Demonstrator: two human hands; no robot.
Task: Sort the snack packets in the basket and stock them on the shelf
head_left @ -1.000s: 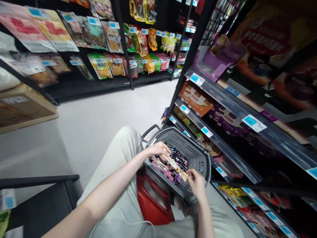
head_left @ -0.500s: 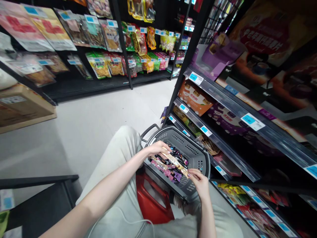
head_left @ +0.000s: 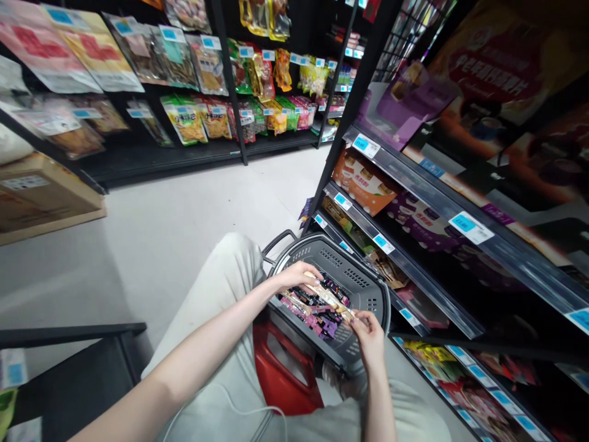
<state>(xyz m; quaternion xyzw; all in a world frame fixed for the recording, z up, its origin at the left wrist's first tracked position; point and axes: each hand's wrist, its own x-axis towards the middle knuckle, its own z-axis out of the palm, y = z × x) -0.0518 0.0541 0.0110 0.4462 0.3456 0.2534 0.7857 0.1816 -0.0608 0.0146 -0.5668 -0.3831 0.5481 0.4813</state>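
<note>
A grey shopping basket rests in front of my knees, holding several small snack sticks in purple, black and tan wrappers. Over it my left hand and my right hand each pinch one end of a bundle of long tan packets, held slanted above the basket. Both hands have their fingers closed on that bundle.
A red stool shows under my legs. Dark shelves with price tags and boxed goods run along the right. Hanging snack bags fill racks at the back. A cardboard box sits at the left, a black rail at lower left.
My right hand has lifted slightly and drawn the bundle's lower end up; the packets sit a little higher over the basket. My left hand has barely moved.
</note>
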